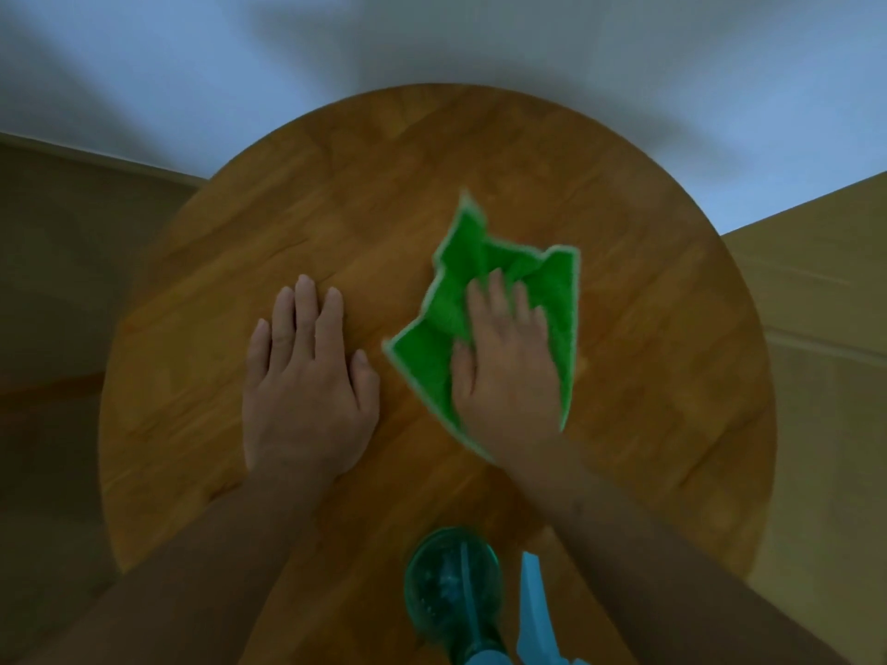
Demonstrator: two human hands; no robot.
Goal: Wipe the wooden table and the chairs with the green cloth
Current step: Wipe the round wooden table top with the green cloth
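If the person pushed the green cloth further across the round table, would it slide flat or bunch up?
Probably bunch somewhat: the green cloth already lies crumpled, with folded corners, so it looks soft and floppy. It likely glides easily, since the wooden table looks smooth. The right hand presses flat on only part of it, so uncovered corners may fold or trail.

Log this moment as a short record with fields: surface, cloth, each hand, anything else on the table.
surface: round wooden table
cloth: green cloth, crumpled, lying on the table
right hand: fingers straight, pressing the cloth
left hand: flat on bare wood, beside the cloth, not touching it
other: teal spray bottle at the near edge, between the forearms
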